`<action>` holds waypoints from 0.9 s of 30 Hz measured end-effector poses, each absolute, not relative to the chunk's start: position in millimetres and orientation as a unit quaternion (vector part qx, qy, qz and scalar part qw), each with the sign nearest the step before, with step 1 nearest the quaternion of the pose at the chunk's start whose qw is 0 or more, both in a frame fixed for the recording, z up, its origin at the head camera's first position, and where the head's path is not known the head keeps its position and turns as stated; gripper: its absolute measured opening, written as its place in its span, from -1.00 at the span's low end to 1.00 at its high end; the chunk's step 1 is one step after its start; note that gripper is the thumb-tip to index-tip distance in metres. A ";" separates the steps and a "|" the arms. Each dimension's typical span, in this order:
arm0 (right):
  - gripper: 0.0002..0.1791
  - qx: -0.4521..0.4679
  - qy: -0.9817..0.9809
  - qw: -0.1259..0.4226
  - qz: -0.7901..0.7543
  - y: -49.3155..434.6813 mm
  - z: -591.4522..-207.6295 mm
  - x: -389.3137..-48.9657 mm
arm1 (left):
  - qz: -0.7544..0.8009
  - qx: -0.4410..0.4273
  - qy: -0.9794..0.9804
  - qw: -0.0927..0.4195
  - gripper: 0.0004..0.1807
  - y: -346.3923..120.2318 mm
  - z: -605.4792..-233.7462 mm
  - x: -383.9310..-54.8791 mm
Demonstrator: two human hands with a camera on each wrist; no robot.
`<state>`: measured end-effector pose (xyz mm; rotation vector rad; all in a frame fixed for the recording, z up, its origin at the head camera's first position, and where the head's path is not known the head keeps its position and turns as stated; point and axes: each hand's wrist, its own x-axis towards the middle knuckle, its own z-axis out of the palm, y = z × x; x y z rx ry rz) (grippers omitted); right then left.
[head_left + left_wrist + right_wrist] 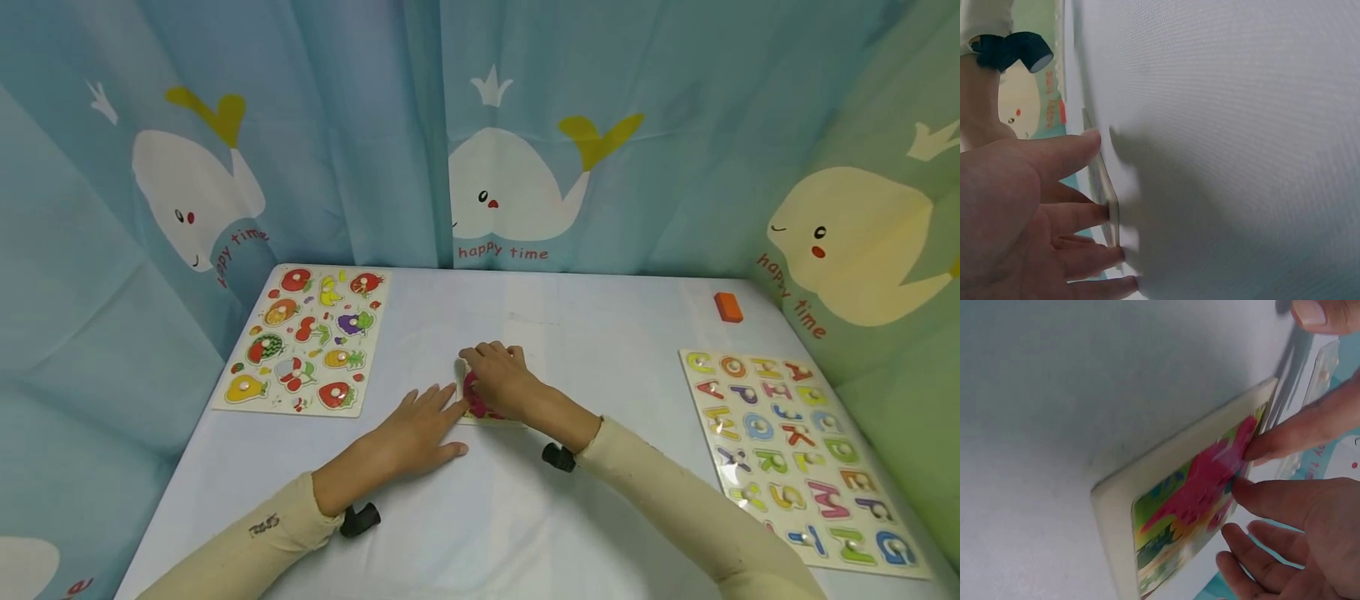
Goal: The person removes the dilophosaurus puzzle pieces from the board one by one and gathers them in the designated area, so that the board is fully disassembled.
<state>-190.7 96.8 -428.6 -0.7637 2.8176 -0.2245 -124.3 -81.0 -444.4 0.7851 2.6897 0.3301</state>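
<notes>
A small jigsaw board (1116, 506) with a pink dinosaur picture and a pale border lies flat on the white table. The left hand (416, 433) is beside the board's left edge, fingers spread and fairly straight; in the right wrist view its index finger touches the picture's edge. Over the board is the right hand (506, 383), hiding much of the picture in the head view. Its thumb (1272, 499) rests on the picture, and its loosely bent fingers lie by the far edge. I see nothing gripped between them.
A fruit peg puzzle (307, 342) lies at the table's left. On the right lies an alphabet peg puzzle (802, 458), with an orange block (727, 307) behind it. A blue whale-print curtain (390, 133) surrounds the table's back and sides.
</notes>
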 end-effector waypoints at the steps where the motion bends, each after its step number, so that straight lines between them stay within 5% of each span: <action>1: -0.37 -0.269 0.955 0.103 -0.072 96.5 -428.8 -190.0 | 0.115 0.274 0.941 0.161 -0.24 -81.2 -444.1 -124.3; 19: -0.34 -0.285 0.954 0.078 -0.048 88.3 -425.6 -187.6 | 0.111 0.276 0.942 0.157 -0.26 -81.6 -441.9 -124.0; 27: -0.28 -0.282 0.952 0.110 -0.052 88.2 -424.0 -193.8 | 0.109 0.278 0.942 0.156 -0.24 -81.5 -441.6 -123.8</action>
